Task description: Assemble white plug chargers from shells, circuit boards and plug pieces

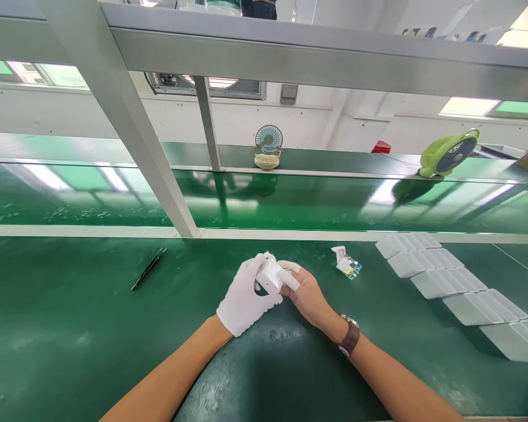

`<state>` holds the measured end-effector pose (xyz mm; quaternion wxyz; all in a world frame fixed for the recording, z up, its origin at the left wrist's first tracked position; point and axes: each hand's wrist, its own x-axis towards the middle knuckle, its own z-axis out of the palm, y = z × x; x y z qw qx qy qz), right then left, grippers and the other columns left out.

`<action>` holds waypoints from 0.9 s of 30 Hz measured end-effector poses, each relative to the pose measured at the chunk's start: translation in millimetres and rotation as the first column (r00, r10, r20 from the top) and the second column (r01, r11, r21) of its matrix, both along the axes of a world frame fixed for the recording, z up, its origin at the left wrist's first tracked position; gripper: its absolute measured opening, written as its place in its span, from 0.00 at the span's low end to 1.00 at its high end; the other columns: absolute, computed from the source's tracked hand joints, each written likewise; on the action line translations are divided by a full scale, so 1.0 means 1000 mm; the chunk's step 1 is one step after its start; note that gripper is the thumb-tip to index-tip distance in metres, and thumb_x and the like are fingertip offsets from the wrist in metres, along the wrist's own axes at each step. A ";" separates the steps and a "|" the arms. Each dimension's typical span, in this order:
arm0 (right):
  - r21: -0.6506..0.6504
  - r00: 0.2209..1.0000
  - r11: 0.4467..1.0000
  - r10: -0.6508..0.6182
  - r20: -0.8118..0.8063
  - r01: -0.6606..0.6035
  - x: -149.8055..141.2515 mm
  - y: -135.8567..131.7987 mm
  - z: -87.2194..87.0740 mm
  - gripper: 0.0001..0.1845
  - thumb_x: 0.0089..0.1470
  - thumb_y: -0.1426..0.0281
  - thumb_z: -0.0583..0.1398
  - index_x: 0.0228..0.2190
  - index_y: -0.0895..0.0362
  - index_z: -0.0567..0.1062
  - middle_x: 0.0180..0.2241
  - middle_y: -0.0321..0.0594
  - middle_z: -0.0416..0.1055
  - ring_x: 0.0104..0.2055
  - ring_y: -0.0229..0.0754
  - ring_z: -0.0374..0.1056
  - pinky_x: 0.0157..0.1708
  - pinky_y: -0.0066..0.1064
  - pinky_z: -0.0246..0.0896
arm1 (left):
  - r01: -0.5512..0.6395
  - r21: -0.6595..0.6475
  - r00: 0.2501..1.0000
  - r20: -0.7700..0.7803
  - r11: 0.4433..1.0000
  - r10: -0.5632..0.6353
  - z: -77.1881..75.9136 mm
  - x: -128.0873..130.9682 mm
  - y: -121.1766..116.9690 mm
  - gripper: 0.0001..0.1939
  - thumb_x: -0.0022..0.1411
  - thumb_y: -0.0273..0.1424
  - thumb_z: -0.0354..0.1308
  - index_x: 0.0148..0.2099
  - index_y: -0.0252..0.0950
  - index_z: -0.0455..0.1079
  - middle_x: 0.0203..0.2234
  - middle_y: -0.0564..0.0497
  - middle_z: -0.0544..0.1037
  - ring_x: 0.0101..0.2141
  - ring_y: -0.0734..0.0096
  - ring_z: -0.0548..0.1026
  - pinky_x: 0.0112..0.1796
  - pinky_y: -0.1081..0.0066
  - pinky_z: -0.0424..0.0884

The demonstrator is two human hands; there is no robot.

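While the gloved left hand (246,296) gripped a small white casing (270,276) from one side, with thumb and fingers curved around it, the right hand (310,299) pinched its other side between fingers that wore white tip covers (289,280). The casing sat between the two hands, tilted, just above the green surface (88,346). A slip seemed the likeliest trouble, since smooth plastic met loose glove cloth and slick covers, and a drop onto the hard top could have scuffed or cracked it. Squeezing from both sides might also have bent a thin wall, and the fingers hid much of the piece, so a poor fit or a mark could have gone unseen. Just beyond the right hand lay a small circuit board (352,269) with a white part beside it, near enough that a careless sweep of the wrist might have knocked it. A black pen (148,269) lay at an angle on the left. Farther out on the right, pale ribbed trays (444,282) ran in a slanting, closely set row; a nudge from the right forearm could have pushed them askew. What they held, if anything, and which way up they stood, could not be told.
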<state>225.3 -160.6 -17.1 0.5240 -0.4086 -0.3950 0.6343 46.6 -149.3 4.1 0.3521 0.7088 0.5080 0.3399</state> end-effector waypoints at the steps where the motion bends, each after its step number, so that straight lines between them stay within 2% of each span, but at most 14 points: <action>1: -0.034 0.997 0.998 0.054 -0.057 -0.056 -0.001 -0.001 0.002 0.20 0.59 0.56 0.65 0.49 0.53 0.75 0.46 0.44 0.78 0.45 0.48 0.75 0.42 0.40 0.73 | -0.002 0.042 1.000 -0.003 0.999 0.002 0.001 0.001 -0.003 0.42 0.50 0.29 0.70 0.65 0.43 0.60 0.60 0.44 0.67 0.49 0.61 0.74 0.47 0.62 0.75; 4: -0.063 0.978 0.984 0.160 -0.132 -0.169 -0.003 -0.004 0.006 0.18 0.62 0.55 0.62 0.48 0.53 0.77 0.44 0.43 0.79 0.44 0.48 0.76 0.42 0.39 0.72 | -0.009 0.097 1.000 0.003 0.995 0.009 0.008 0.004 -0.010 0.37 0.51 0.27 0.68 0.63 0.44 0.62 0.57 0.46 0.70 0.55 0.58 0.72 0.51 0.59 0.74; 8: -0.083 0.978 0.977 0.192 -0.087 -0.199 -0.003 -0.006 0.007 0.19 0.63 0.55 0.60 0.49 0.52 0.76 0.42 0.43 0.79 0.42 0.48 0.77 0.41 0.40 0.72 | 0.014 0.077 1.000 0.006 0.997 -0.015 0.017 0.003 -0.012 0.33 0.52 0.25 0.67 0.60 0.46 0.66 0.55 0.48 0.72 0.52 0.60 0.73 0.49 0.60 0.75; 13: -0.016 0.978 0.985 0.172 0.115 -0.172 -0.002 -0.004 0.004 0.19 0.66 0.56 0.56 0.49 0.53 0.77 0.37 0.43 0.80 0.39 0.49 0.77 0.38 0.41 0.74 | 0.034 0.011 0.999 0.038 0.999 -0.035 0.014 0.001 -0.010 0.32 0.52 0.28 0.69 0.59 0.45 0.68 0.55 0.47 0.71 0.47 0.62 0.76 0.49 0.60 0.76; 16: 0.053 0.945 0.990 0.112 0.307 -0.134 -0.003 -0.004 0.003 0.19 0.68 0.57 0.53 0.48 0.53 0.78 0.34 0.42 0.80 0.38 0.48 0.77 0.37 0.40 0.75 | 0.001 0.006 0.999 0.050 1.000 -0.001 0.009 0.000 -0.009 0.35 0.52 0.31 0.70 0.62 0.45 0.65 0.56 0.46 0.70 0.46 0.62 0.76 0.50 0.59 0.76; 18: 0.085 0.924 0.988 0.088 0.372 -0.128 -0.004 -0.004 0.004 0.20 0.69 0.58 0.52 0.48 0.54 0.78 0.32 0.41 0.80 0.38 0.48 0.77 0.37 0.40 0.75 | -0.014 0.002 0.998 0.056 1.000 0.014 0.007 0.000 -0.009 0.36 0.52 0.32 0.70 0.63 0.44 0.64 0.56 0.46 0.71 0.45 0.62 0.77 0.49 0.58 0.76; 24: 0.019 0.947 0.986 0.156 0.280 -0.168 -0.003 -0.004 0.004 0.21 0.68 0.56 0.52 0.50 0.54 0.77 0.36 0.42 0.81 0.40 0.49 0.77 0.38 0.41 0.76 | -0.019 -0.013 0.999 0.042 1.000 0.020 0.007 0.000 -0.009 0.37 0.53 0.32 0.69 0.63 0.43 0.63 0.56 0.46 0.71 0.45 0.63 0.76 0.49 0.59 0.76; 27: 0.039 0.968 0.988 0.135 0.212 -0.146 -0.001 -0.003 0.000 0.20 0.67 0.56 0.54 0.52 0.53 0.74 0.42 0.43 0.80 0.41 0.48 0.77 0.39 0.41 0.76 | -0.008 0.032 1.000 0.024 0.999 0.007 0.004 -0.002 -0.008 0.36 0.53 0.31 0.68 0.63 0.45 0.62 0.59 0.46 0.69 0.50 0.61 0.75 0.51 0.60 0.74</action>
